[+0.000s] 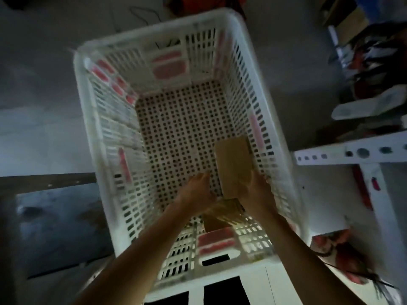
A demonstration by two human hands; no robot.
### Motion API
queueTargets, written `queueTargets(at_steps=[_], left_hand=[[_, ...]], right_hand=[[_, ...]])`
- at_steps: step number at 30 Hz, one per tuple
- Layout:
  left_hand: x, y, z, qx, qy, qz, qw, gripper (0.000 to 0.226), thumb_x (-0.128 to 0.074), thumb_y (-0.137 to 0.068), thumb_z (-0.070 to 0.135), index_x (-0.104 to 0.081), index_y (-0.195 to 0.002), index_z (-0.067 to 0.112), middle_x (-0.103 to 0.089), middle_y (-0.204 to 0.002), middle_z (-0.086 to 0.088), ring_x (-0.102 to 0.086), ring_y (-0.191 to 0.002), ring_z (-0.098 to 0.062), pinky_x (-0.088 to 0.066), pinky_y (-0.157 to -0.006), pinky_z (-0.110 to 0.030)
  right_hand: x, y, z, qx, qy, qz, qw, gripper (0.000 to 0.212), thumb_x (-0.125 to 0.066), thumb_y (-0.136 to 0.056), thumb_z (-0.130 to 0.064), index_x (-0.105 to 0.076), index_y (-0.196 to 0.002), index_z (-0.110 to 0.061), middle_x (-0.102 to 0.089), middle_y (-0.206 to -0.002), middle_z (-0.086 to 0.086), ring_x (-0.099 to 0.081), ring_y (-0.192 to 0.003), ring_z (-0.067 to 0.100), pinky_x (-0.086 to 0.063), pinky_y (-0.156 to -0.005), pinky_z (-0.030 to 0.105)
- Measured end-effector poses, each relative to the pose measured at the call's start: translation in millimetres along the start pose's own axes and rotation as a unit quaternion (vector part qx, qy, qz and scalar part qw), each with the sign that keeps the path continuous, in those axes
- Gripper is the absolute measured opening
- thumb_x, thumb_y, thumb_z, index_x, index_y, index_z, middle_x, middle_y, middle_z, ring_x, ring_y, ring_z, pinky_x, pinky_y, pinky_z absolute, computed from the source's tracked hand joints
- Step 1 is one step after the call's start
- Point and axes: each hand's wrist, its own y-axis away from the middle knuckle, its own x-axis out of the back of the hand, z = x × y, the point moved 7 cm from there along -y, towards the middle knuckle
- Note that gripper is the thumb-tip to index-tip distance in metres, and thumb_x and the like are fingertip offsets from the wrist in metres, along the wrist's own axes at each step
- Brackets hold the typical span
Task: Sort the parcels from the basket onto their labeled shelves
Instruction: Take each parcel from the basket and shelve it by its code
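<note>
Right hand (256,190) gripping the near end of a brown parcel (234,160), lower right of frame, probably to lift it out. Left hand (199,188) relaxed, just beside the parcel, holding nothing, likely ready to steady it. Parcel leaning against right wall of white basket (154,38). Second, blurred parcel (217,219) below, near the wrists. White shelf post (352,150) at right edge.

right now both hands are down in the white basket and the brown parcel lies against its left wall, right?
Not quite: the head view shows the parcel against the right wall of the basket, not the left. Both hands, left and right, are down in the white basket.
</note>
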Motion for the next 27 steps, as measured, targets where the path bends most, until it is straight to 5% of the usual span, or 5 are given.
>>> queueTargets(at_steps=[6,10,15,22,27], left_hand=[[-38.7,-49.5,-15.0,0.039,0.067,-0.037,0.996,0.085,-0.06,-0.092,0.041,-0.008,-0.157,0.021,-0.042,-0.149,-0.011,-0.043,-0.134,-0.03,-0.039,-0.109,-0.039],[-37.4,-54.0,-28.7,0.031,0.149,-0.012,0.988,0.088,-0.063,-0.091,0.031,-0.005,-0.158,0.025,-0.04,-0.153,-0.008,-0.047,-0.133,-0.026,-0.042,-0.107,-0.035],[-24.9,-54.8,-60.4,0.053,0.231,0.035,0.971,0.091,-0.064,-0.093,0.023,0.0,-0.158,0.025,-0.038,-0.155,-0.009,-0.045,-0.137,-0.027,-0.041,-0.108,-0.034],[-7.6,-52.1,-113.7,0.079,0.388,0.11,0.912,0.078,-0.048,-0.092,-0.01,-0.024,-0.155,0.031,-0.043,-0.143,0.011,-0.051,-0.127,-0.013,-0.047,-0.101,-0.027],[-9.8,-49.8,-123.8,0.064,0.391,0.108,0.912,0.092,-0.036,-0.084,-0.022,-0.026,-0.153,0.038,-0.042,-0.148,0.016,-0.05,-0.13,-0.006,-0.05,-0.097,-0.019]], right_hand=[[-42.8,-32.4,19.6,-0.002,-0.014,-0.036,0.999,0.114,-0.064,-0.083,-0.059,0.016,-0.156,-0.023,-0.018,-0.162,0.015,-0.037,-0.139,0.038,-0.04,-0.109,0.056],[-56.6,-41.2,9.8,0.03,-0.049,-0.046,0.997,0.118,-0.071,-0.086,-0.045,0.019,-0.156,-0.018,-0.011,-0.165,0.014,-0.032,-0.143,0.034,-0.035,-0.113,0.044],[-81.4,-48.2,-29.2,0.105,-0.009,-0.07,0.992,0.107,-0.065,-0.094,-0.034,0.021,-0.154,-0.009,-0.042,-0.152,0.017,-0.06,-0.112,0.031,-0.039,-0.078,0.022],[-102.5,-74.2,-101.8,0.123,-0.015,-0.096,0.988,0.142,-0.071,-0.072,-0.07,0.03,-0.15,-0.009,0.001,-0.164,0.019,-0.023,-0.148,0.033,-0.034,-0.113,0.042],[-111.8,-80.9,-117.9,0.069,0.075,-0.037,0.994,0.16,-0.072,-0.053,-0.085,0.03,-0.15,-0.008,-0.003,-0.16,0.02,-0.024,-0.143,0.04,-0.041,-0.105,0.049]])
